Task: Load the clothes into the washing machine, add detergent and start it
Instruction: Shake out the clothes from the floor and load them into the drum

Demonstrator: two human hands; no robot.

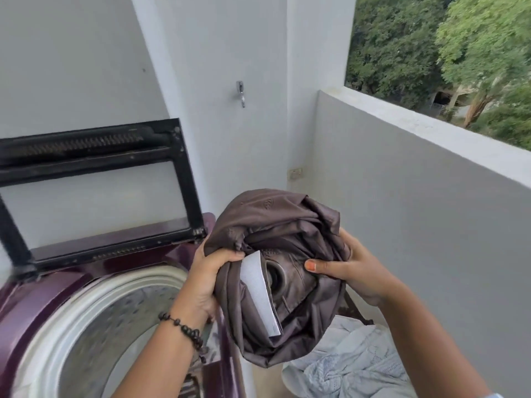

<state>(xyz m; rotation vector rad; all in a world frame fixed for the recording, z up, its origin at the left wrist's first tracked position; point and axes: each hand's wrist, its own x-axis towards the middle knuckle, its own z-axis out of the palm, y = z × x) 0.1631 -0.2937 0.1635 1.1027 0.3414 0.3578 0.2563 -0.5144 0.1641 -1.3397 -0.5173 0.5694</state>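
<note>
Two hands clamp one bundled brown garment [273, 254]: left hand [208, 271] curled round its left edge, right hand [344, 268] pinching the right side, thumb on top. Garment held in the air just right of the washing machine [51, 297], above a pale blue pile of clothes [350, 366]. Lid [94, 185] stands open; drum [115, 320] exposed left of the garment. Loading step, early by my judgement. Next: swing the bundle left over the drum and release.
</note>
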